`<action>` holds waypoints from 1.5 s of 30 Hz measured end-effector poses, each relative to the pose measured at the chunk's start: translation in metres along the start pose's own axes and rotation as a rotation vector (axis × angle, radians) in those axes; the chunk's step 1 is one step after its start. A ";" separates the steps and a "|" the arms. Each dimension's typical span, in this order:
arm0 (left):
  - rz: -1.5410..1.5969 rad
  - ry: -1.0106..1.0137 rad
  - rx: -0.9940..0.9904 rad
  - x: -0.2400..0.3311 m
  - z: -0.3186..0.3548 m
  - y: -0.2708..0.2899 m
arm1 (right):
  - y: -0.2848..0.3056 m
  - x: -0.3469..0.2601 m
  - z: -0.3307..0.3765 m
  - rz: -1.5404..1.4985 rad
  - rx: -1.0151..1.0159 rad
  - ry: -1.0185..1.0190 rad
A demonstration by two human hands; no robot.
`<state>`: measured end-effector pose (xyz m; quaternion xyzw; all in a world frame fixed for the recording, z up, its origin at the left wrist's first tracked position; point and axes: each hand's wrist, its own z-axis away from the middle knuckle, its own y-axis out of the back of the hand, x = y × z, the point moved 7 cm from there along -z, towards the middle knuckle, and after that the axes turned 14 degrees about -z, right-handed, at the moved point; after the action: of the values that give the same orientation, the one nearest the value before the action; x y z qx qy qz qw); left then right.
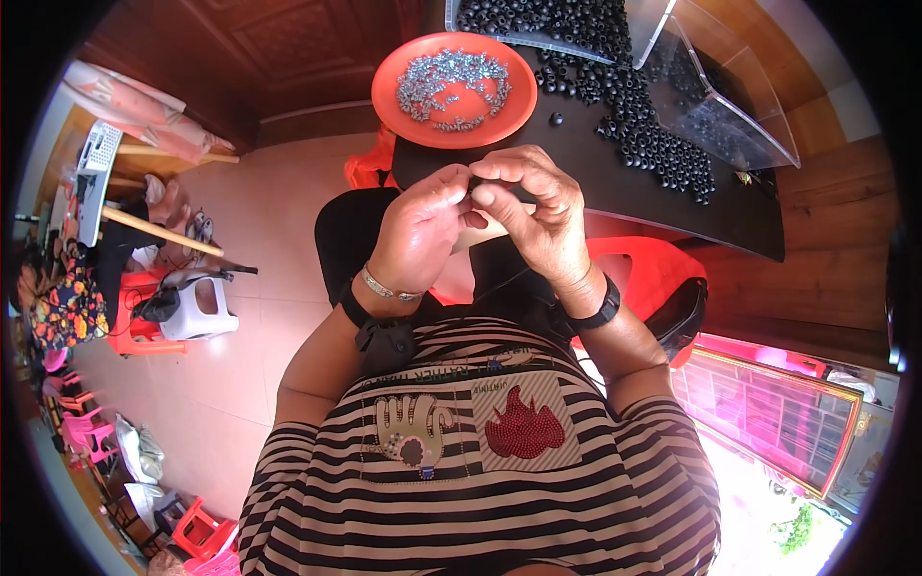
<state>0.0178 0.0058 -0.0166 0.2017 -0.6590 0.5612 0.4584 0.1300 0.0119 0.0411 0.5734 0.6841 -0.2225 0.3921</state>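
Observation:
My left hand (pixel 423 228) and my right hand (pixel 540 206) meet in front of me, just short of the table's near edge. Between their fingertips they pinch a small black piece (pixel 474 184), mostly hidden by the fingers. It looks like the round black knobs (pixel 663 144) heaped on the table. One loose black knob (pixel 556 119) lies apart, beyond my right hand. Just past my hands stands an orange-red plastic bowl (pixel 387 88), holding many small silvery metal parts (pixel 451 82).
A clear plastic bin (pixel 557 43) full of black knobs sits at the table's back. Another clear bin (pixel 735 125) is tipped beside the pile on the dark table (pixel 615 187). A red stool (pixel 634 269) stands at the right; a white stool (pixel 200 309) is on the left floor.

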 end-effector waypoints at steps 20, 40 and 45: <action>0.088 0.076 0.064 -0.005 0.000 0.001 | -0.004 0.004 0.005 0.085 0.085 0.069; 0.122 0.056 0.014 -0.015 -0.004 0.005 | -0.004 -0.006 -0.001 0.275 0.051 0.178; -0.009 0.123 0.043 -0.004 0.003 0.010 | 0.074 -0.057 -0.048 0.684 0.174 0.350</action>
<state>0.0112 0.0051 -0.0256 0.1797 -0.6162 0.5846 0.4962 0.1896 0.0309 0.1252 0.8287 0.4887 -0.0349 0.2708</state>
